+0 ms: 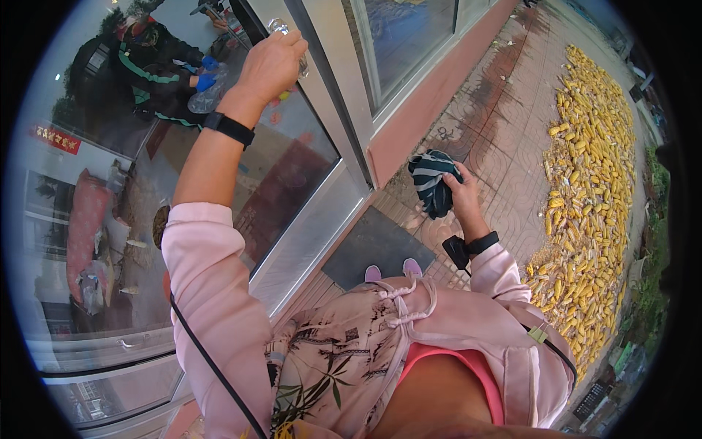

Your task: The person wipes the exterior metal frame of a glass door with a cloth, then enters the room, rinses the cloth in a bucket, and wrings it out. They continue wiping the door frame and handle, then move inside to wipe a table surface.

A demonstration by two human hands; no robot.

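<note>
My left hand [273, 65] is raised to a glass door with a pale metal frame [312, 208]. Its fingers wrap around the shiny door handle [278, 25], whose ends show above and below the fist. Lower and to the right, my right hand [464, 193] grips a bunched dark green cloth with pale stripes [433, 181] out over the paving. A black band [229, 130] circles the left wrist. On the right wrist a strap carries a small black device [456, 253].
A dark mat [378, 241] lies at my feet by the door sill. Corn cobs [589, 219] cover a long strip of the paving [493, 148] on the right. Seen in the door's glass, a person in blue gloves [206, 81] handles clear plastic. A black cable [216, 365] hangs along my left sleeve.
</note>
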